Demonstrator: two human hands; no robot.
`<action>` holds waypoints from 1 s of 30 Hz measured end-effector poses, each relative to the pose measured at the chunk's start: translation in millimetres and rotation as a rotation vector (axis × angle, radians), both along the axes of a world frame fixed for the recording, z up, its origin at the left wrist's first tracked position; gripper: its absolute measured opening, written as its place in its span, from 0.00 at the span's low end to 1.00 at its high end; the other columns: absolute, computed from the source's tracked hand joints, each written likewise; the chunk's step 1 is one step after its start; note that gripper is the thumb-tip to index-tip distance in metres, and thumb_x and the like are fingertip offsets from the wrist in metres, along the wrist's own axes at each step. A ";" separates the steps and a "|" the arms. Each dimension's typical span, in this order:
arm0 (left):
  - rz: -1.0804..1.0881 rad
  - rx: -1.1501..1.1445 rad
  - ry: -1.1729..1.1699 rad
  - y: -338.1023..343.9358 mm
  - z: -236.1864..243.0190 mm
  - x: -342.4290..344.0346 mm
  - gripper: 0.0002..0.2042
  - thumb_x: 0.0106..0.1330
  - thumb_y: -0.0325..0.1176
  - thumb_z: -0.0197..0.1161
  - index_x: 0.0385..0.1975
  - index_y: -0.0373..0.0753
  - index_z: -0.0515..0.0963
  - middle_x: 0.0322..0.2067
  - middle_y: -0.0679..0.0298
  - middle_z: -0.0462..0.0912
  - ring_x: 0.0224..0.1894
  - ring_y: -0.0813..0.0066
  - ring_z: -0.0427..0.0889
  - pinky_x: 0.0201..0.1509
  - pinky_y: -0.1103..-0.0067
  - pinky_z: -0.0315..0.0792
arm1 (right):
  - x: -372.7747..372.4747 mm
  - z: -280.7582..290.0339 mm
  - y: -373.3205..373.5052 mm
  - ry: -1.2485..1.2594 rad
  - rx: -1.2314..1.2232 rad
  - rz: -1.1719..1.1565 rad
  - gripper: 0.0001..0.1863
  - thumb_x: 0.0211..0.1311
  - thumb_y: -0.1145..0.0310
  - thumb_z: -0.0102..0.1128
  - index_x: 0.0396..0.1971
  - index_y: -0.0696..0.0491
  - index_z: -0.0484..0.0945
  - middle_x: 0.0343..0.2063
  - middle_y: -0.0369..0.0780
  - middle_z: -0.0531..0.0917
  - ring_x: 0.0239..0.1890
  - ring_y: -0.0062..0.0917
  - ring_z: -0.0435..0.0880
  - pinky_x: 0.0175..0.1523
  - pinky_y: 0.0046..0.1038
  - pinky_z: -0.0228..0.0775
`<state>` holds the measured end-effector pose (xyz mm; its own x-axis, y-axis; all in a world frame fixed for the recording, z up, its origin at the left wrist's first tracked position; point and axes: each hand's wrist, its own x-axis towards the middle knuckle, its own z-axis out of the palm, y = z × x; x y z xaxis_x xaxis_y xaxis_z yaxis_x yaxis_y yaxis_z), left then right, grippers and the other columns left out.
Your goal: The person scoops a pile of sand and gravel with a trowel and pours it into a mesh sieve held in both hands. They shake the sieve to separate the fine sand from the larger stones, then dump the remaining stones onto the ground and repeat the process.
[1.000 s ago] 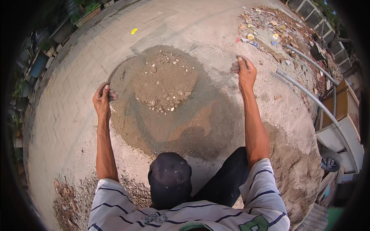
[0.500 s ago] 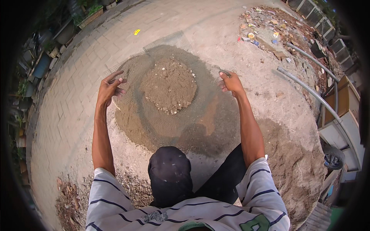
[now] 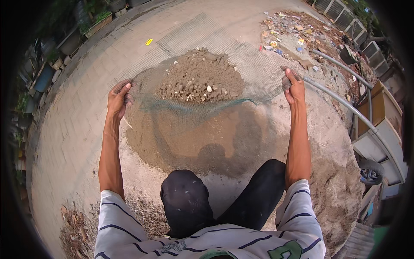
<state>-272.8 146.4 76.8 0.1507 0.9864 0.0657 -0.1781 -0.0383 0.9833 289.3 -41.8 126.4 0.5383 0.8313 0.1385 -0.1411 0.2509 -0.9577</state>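
A wire mesh sheet [image 3: 252, 62] stretches between my hands, its near edge sagging in a greenish curve. My left hand [image 3: 119, 97] pinches the mesh at its left side. At the right side my right hand [image 3: 293, 86] grips it, thumb on top and fingers behind the wires. A heap of coarse sand [image 3: 198, 77] with pale pebbles rests on the mesh, piled toward the middle. Under and in front of the sheet lies a round bed of finer sand [image 3: 185, 138], partly in shadow.
Paving [image 3: 69, 99] runs along the left. Rubble and litter [image 3: 289, 34] cover the far right, beside curved grey pipes [image 3: 345, 102]. A larger sand pile [image 3: 332, 194] sits near right, gravel [image 3: 146, 211] near left. A yellow scrap [image 3: 149, 42] lies beyond the mesh.
The mesh has been raised and pulled wider, with its near edge now off the sand bed. My right hand has moved right and slightly away. The coarse heap has shifted and bunched up.
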 end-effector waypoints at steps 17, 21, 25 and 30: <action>0.157 0.034 -0.012 -3.9 -33.3 -35.9 0.11 0.65 0.28 0.63 0.44 0.29 0.79 0.35 0.58 0.84 0.18 0.80 0.75 0.20 0.82 0.73 | -52.9 13.2 6.7 -0.164 -0.044 0.033 0.16 0.64 0.66 0.63 0.43 0.64 0.79 0.18 0.40 0.80 0.13 0.19 0.73 0.14 0.19 0.60; 0.065 0.030 0.071 -9.7 -1.7 26.5 0.13 0.65 0.28 0.63 0.47 0.28 0.77 0.38 0.57 0.84 0.17 0.78 0.77 0.19 0.83 0.73 | -18.3 4.5 1.7 -0.156 -0.050 -0.027 0.16 0.63 0.65 0.63 0.42 0.63 0.80 0.18 0.40 0.80 0.12 0.19 0.71 0.15 0.21 0.59; 0.062 -0.032 0.144 6.5 2.1 -0.2 0.16 0.65 0.28 0.63 0.49 0.27 0.76 0.38 0.56 0.84 0.17 0.76 0.79 0.18 0.82 0.74 | -42.9 -5.0 27.6 -0.187 -0.096 0.046 0.16 0.64 0.65 0.62 0.43 0.62 0.80 0.17 0.39 0.79 0.11 0.17 0.69 0.14 0.19 0.57; 0.002 -0.016 0.203 4.2 -7.7 12.3 0.14 0.65 0.28 0.63 0.47 0.28 0.77 0.40 0.53 0.83 0.16 0.75 0.79 0.17 0.81 0.74 | -40.4 -28.7 19.9 -0.109 -0.130 -0.022 0.15 0.64 0.66 0.62 0.43 0.62 0.80 0.17 0.37 0.79 0.11 0.17 0.70 0.14 0.20 0.57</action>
<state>-260.4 150.6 69.1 0.1575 0.9873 0.0188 0.0239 -0.0228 0.9995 249.0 -21.9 97.7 0.5444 0.8341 0.0886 -0.0307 0.1254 -0.9916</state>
